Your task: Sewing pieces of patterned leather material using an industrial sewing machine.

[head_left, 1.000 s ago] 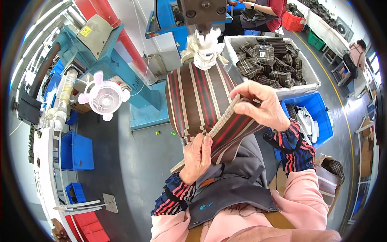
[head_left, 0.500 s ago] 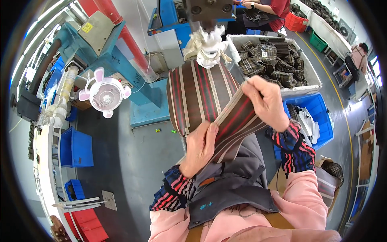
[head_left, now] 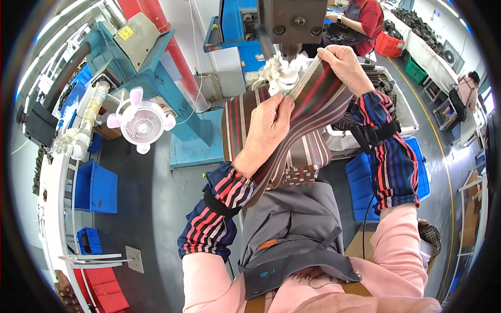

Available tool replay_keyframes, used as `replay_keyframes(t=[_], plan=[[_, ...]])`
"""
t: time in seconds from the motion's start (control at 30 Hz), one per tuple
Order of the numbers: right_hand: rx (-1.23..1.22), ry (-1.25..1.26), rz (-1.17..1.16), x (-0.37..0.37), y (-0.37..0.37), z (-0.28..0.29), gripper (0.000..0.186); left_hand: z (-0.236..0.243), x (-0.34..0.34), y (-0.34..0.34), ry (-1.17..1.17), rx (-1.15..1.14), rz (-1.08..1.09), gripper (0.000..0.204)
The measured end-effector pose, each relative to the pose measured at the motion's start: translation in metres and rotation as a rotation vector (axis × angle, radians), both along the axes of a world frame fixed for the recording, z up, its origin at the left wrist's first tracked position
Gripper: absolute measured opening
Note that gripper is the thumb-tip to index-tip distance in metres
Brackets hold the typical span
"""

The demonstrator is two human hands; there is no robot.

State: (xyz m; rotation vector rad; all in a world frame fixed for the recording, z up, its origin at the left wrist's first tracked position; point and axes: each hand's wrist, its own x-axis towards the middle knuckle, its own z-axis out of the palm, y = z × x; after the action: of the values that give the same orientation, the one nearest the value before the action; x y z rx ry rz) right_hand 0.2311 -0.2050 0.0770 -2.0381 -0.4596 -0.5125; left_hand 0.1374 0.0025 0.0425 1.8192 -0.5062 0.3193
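Note:
Between my two hands stretches a piece of brown striped fabric (head_left: 318,104) with red and cream lines. My left hand (head_left: 269,122) pinches its edge between thumb and fingers, just below the white cloth wrapping (head_left: 282,73) on the machine head. Higher and to the right, my right hand (head_left: 344,65) grips the upper corner of the same piece. Its lower part hangs down past my left wrist toward my lap. Behind it, more striped fabric lies under the machine head (head_left: 292,23), partly hidden by my hands.
A white-lined bin of plaid pieces (head_left: 415,128) stands at the right, with a blue crate (head_left: 360,190) nearer me. To the left are a teal machine frame (head_left: 182,115), a small white fan (head_left: 143,128) and a blue bin (head_left: 96,185). A co-worker (head_left: 362,23) is at the back.
Both hands have moved up toward the machine head, carrying the striped fabric higher. More of the sleeves shows, and the piece now spreads up and to the right.

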Motion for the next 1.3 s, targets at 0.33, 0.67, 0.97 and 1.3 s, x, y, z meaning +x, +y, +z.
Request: replay_keyframes(t=[0.33, 0.67, 0.97, 1.3], plan=[[-0.012, 0.013, 0.034, 0.004, 0.003, 0.014, 0.03, 0.005, 0.009, -0.001, 0.01, -0.07, 0.005, 0.026], [0.071, 0.139, 0.166, 0.008, 0.029, -0.004, 0.031, -0.011, -0.017, 0.016, 0.118, -0.123, 0.029, 0.028], [0.341, 0.167, 0.305, -0.018, 0.046, -0.019, 0.017, -0.035, -0.043, 0.032, 0.139, -0.175, 0.038, 0.027], [0.225, 0.298, 0.12, -0.096, 0.034, -0.027, 0.027, -0.059, -0.098, 0.048, 0.24, -0.123, 0.067, 0.021]])
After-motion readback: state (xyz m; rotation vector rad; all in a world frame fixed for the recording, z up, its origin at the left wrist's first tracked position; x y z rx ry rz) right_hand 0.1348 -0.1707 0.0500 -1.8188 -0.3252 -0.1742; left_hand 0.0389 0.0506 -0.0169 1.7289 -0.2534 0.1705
